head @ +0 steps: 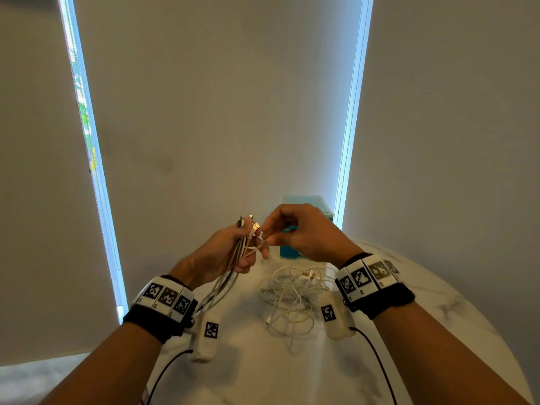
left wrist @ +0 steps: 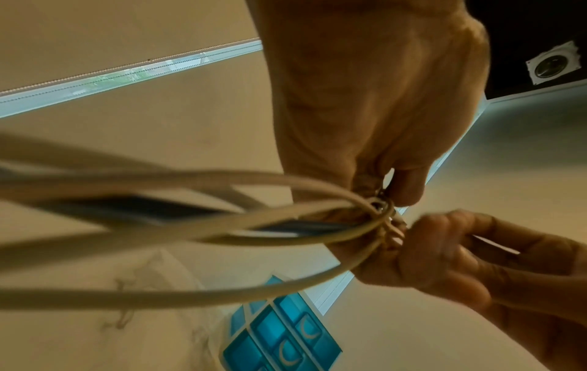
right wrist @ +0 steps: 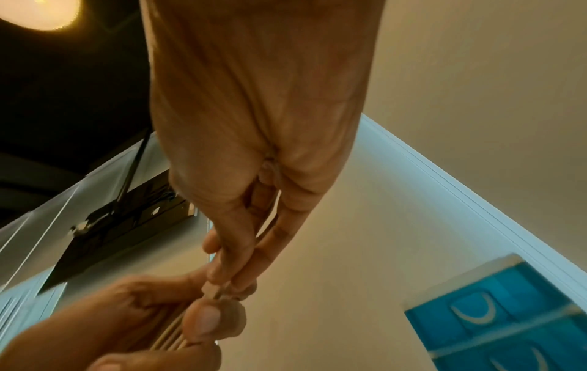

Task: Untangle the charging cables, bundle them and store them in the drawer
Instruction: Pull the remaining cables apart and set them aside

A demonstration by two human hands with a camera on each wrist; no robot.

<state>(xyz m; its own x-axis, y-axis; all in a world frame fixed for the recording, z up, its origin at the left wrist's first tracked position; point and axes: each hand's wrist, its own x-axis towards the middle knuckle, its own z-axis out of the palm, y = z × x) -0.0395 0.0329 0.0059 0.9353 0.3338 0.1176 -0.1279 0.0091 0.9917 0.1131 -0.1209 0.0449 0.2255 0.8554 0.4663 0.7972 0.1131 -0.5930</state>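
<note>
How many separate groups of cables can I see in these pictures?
2. One bunch of cables is gripped in the left hand; one tangled pile lies on the table. Single cables inside cannot be counted.

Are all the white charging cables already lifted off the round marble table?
No, a tangled heap of white cables lies on the marble table.

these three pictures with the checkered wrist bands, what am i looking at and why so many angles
One person, three cameras: one on the head looking down, one strapped to each wrist looking along the hand. The patterned bands are part of the wrist gear. The left hand grips a bunch of white charging cables, plugs pointing up. The right hand pinches one cable end at the top of that bunch. More tangled cables lie on the marble table. Behind stands a blue drawer unit, also visible in both wrist views.
</note>
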